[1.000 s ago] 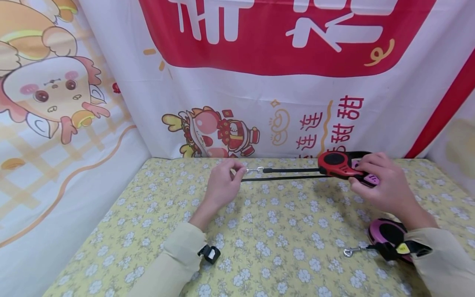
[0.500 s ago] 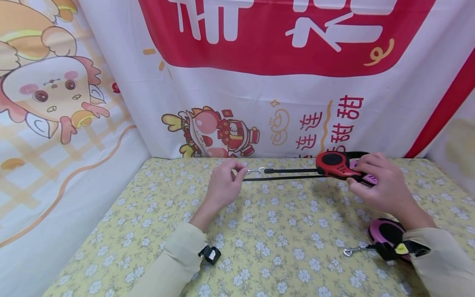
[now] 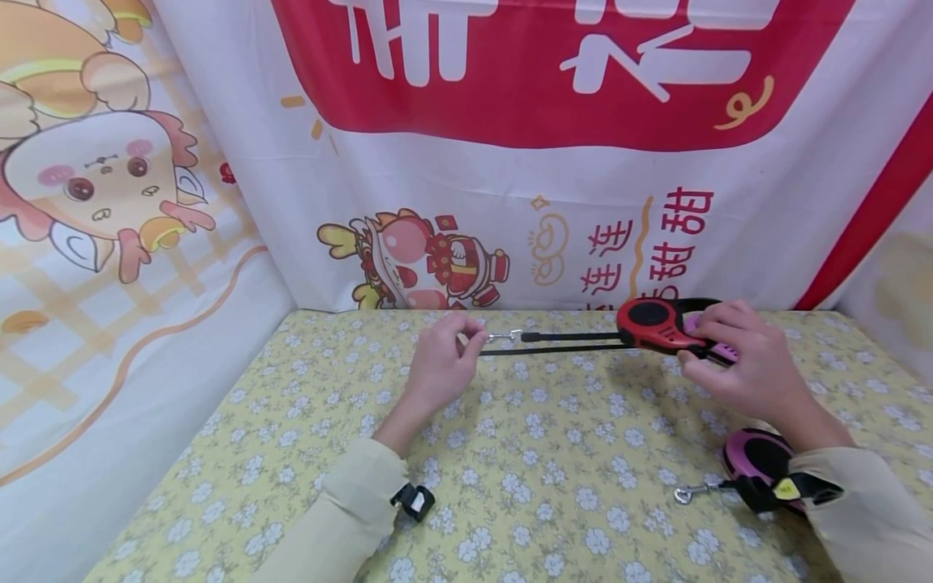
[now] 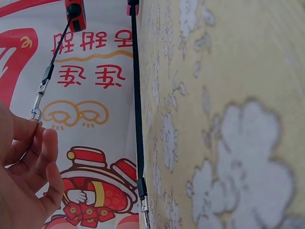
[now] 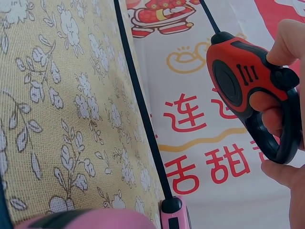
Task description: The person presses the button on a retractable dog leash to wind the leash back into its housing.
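My right hand [image 3: 754, 368] grips the handle of a red and black retractable dog leash [image 3: 662, 334], held above the table near its back edge. A short black cord runs left from it to a metal snap hook [image 4: 37, 101], whose end my left hand [image 3: 443, 360] pinches between thumb and fingertip. Beyond the red leash, partly hidden by my right hand, is a pink retractable leash [image 5: 175, 217]. Its black strap [image 4: 137, 95] stretches left across the tabletop to a metal clip [image 4: 145, 207], hidden behind my left hand in the head view.
A second pink leash [image 3: 739, 455] lies by my right sleeve, its snap hook [image 3: 685, 493] pointing left. The table has a yellow floral cloth [image 3: 554, 453]. A white and red printed curtain [image 3: 561, 178] hangs at its back edge.
My right hand has shifted slightly left with the red leash. My left hand has moved a little right with the hook, so the cord between them looks slightly shorter.
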`<state>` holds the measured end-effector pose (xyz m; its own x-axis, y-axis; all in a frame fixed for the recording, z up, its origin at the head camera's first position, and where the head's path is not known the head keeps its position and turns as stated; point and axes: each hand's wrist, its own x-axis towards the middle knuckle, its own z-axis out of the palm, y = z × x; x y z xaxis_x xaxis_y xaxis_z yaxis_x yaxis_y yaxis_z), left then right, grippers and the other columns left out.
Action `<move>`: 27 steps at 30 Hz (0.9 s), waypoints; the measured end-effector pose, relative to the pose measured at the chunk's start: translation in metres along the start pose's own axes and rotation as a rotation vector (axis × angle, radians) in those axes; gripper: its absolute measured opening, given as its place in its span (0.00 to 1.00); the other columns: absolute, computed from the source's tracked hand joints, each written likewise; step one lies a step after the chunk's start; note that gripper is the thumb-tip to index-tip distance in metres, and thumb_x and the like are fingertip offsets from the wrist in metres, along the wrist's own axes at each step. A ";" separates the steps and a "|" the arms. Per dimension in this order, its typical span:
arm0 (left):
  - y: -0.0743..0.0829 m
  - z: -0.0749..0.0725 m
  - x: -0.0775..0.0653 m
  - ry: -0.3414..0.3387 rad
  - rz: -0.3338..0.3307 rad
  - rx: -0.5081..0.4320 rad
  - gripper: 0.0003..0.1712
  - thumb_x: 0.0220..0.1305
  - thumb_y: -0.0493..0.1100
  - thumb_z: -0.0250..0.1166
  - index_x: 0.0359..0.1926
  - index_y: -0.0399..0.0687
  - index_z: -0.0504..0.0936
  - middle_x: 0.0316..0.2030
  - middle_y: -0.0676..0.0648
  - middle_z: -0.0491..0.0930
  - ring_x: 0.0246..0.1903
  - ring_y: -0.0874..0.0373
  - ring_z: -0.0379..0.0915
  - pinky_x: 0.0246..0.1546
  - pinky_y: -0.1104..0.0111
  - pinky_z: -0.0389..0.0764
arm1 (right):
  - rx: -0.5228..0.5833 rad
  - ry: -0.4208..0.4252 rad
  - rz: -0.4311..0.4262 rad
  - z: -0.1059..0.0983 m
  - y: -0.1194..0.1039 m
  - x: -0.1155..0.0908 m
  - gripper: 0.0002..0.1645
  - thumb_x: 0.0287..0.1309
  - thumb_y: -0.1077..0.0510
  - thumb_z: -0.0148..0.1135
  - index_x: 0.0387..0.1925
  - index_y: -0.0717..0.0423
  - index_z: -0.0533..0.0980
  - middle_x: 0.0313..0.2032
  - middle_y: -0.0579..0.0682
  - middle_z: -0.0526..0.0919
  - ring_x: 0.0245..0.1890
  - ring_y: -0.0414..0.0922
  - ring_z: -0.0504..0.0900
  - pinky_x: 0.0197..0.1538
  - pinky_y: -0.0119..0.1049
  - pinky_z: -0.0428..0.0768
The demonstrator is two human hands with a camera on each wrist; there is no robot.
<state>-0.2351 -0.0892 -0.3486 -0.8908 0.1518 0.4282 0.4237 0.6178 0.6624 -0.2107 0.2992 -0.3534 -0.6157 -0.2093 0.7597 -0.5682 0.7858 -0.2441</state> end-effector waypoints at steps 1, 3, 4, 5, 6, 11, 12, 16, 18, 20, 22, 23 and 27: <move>0.000 0.000 0.000 -0.001 0.002 -0.001 0.06 0.76 0.43 0.65 0.47 0.47 0.85 0.42 0.48 0.85 0.34 0.58 0.77 0.38 0.68 0.81 | 0.002 0.000 -0.004 0.000 0.000 0.000 0.18 0.37 0.61 0.76 0.36 0.61 0.87 0.43 0.60 0.87 0.45 0.44 0.72 0.44 0.28 0.68; 0.000 0.001 0.000 -0.001 0.006 -0.001 0.06 0.76 0.42 0.65 0.47 0.46 0.85 0.43 0.48 0.85 0.34 0.58 0.77 0.39 0.68 0.82 | 0.007 0.004 -0.013 0.000 0.000 0.001 0.18 0.37 0.61 0.76 0.36 0.61 0.87 0.42 0.59 0.87 0.45 0.44 0.72 0.44 0.28 0.68; -0.001 0.001 0.000 -0.001 0.009 0.002 0.06 0.76 0.42 0.65 0.47 0.46 0.85 0.43 0.48 0.85 0.35 0.58 0.77 0.39 0.68 0.82 | 0.010 0.006 -0.018 0.000 -0.001 0.001 0.17 0.37 0.61 0.75 0.36 0.61 0.87 0.42 0.59 0.87 0.45 0.44 0.73 0.44 0.28 0.69; -0.001 0.001 0.000 -0.003 0.013 0.006 0.06 0.76 0.42 0.65 0.47 0.46 0.85 0.43 0.48 0.85 0.35 0.58 0.77 0.39 0.68 0.82 | 0.012 0.008 -0.022 0.000 -0.001 0.001 0.17 0.37 0.60 0.75 0.35 0.61 0.87 0.42 0.59 0.87 0.45 0.44 0.73 0.45 0.28 0.69; -0.001 0.002 0.000 -0.004 0.019 0.012 0.06 0.76 0.42 0.65 0.47 0.46 0.85 0.43 0.48 0.85 0.34 0.58 0.77 0.39 0.68 0.82 | 0.013 0.010 -0.027 0.000 -0.001 0.001 0.17 0.37 0.60 0.75 0.35 0.61 0.87 0.42 0.59 0.87 0.45 0.44 0.73 0.45 0.28 0.69; 0.000 0.003 0.000 -0.020 0.039 0.032 0.06 0.76 0.43 0.65 0.47 0.46 0.85 0.42 0.48 0.85 0.32 0.60 0.76 0.37 0.70 0.81 | 0.025 0.020 -0.049 0.000 -0.001 0.002 0.17 0.36 0.60 0.75 0.35 0.61 0.87 0.42 0.59 0.88 0.45 0.44 0.74 0.46 0.27 0.70; 0.000 0.004 0.000 -0.021 0.044 0.032 0.06 0.76 0.43 0.64 0.47 0.46 0.85 0.41 0.48 0.85 0.32 0.60 0.75 0.36 0.70 0.80 | 0.026 0.021 -0.051 0.001 -0.001 0.003 0.18 0.36 0.60 0.75 0.35 0.61 0.87 0.42 0.59 0.88 0.45 0.44 0.74 0.46 0.27 0.70; 0.000 0.004 -0.001 -0.018 0.062 0.024 0.06 0.76 0.42 0.65 0.47 0.45 0.85 0.41 0.48 0.85 0.31 0.60 0.75 0.35 0.71 0.79 | 0.027 0.018 -0.047 0.001 -0.001 0.003 0.18 0.36 0.60 0.75 0.35 0.61 0.87 0.42 0.58 0.88 0.45 0.43 0.74 0.46 0.25 0.69; 0.001 0.004 -0.001 -0.015 0.065 0.021 0.06 0.76 0.42 0.65 0.47 0.45 0.85 0.41 0.48 0.85 0.31 0.60 0.75 0.36 0.70 0.79 | 0.027 0.016 -0.044 0.001 -0.002 0.003 0.18 0.36 0.60 0.76 0.35 0.60 0.87 0.42 0.58 0.88 0.45 0.43 0.74 0.46 0.24 0.69; 0.002 0.005 -0.001 -0.015 0.066 0.019 0.06 0.76 0.42 0.65 0.47 0.45 0.85 0.41 0.47 0.85 0.32 0.60 0.75 0.37 0.70 0.80 | 0.030 0.013 -0.040 0.000 -0.002 0.003 0.18 0.36 0.61 0.76 0.36 0.60 0.87 0.42 0.57 0.88 0.46 0.41 0.73 0.45 0.23 0.69; 0.003 0.005 -0.001 -0.017 0.062 0.018 0.06 0.76 0.42 0.65 0.47 0.45 0.85 0.41 0.47 0.85 0.32 0.60 0.75 0.37 0.70 0.80 | 0.036 0.011 -0.038 0.000 -0.002 0.003 0.18 0.36 0.61 0.76 0.36 0.60 0.87 0.42 0.57 0.88 0.46 0.38 0.73 0.45 0.23 0.69; 0.003 0.005 -0.001 -0.020 0.059 0.015 0.07 0.76 0.41 0.65 0.47 0.44 0.85 0.41 0.47 0.85 0.32 0.60 0.76 0.37 0.70 0.80 | 0.039 0.009 -0.040 0.001 -0.002 0.003 0.19 0.35 0.61 0.76 0.36 0.60 0.87 0.42 0.57 0.88 0.46 0.37 0.72 0.45 0.24 0.70; 0.004 0.006 -0.002 -0.023 0.050 0.004 0.07 0.76 0.41 0.65 0.48 0.43 0.85 0.41 0.47 0.85 0.32 0.60 0.75 0.37 0.70 0.80 | 0.055 0.008 -0.054 0.001 -0.004 0.003 0.18 0.35 0.62 0.76 0.36 0.61 0.86 0.42 0.58 0.88 0.47 0.34 0.72 0.46 0.26 0.70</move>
<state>-0.2330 -0.0826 -0.3503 -0.8722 0.2004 0.4461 0.4671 0.6119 0.6383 -0.2108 0.2951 -0.3510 -0.5794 -0.2456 0.7772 -0.6297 0.7402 -0.2356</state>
